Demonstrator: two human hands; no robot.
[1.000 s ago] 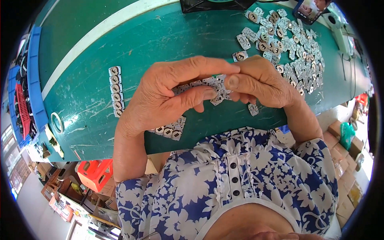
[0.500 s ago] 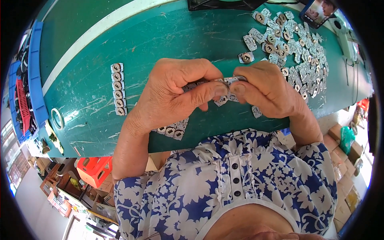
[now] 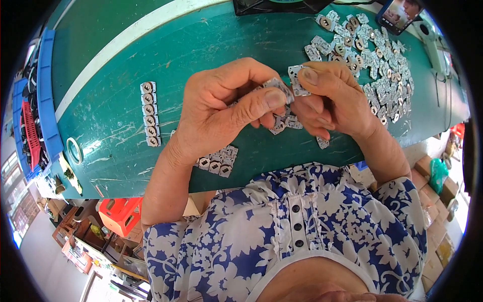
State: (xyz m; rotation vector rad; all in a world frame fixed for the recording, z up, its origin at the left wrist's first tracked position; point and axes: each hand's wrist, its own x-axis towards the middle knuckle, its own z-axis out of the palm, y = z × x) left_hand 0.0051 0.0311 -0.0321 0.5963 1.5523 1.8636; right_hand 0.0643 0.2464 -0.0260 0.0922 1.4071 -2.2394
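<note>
My left hand (image 3: 216, 108) is closed, its thumb pressing a small silvery circuit board strip (image 3: 279, 89) against the fingers. Most of that strip hides inside the hand. Close beside it, my right hand (image 3: 337, 95) pinches a small circuit board (image 3: 297, 80) between thumb and fingers, tilted upright. A narrow gap shows between the two pieces. Below the hands, more circuit boards (image 3: 291, 122) lie on the green table, partly covered by my fingers. By my left wrist lies a group of joined circuit boards (image 3: 217, 162) with round parts on them.
A straight column of circuit boards with round metal parts (image 3: 150, 115) stands left on the table (image 3: 110, 131). A large loose pile of boards (image 3: 385, 75) spreads at the right. A phone (image 3: 400, 15) stands far right, a tape ring (image 3: 74, 150) and blue crate (image 3: 48, 95) far left.
The pieces pinched together between both hands are now apart. My right hand has turned and risen slightly with its board; the left has tilted its strip.
</note>
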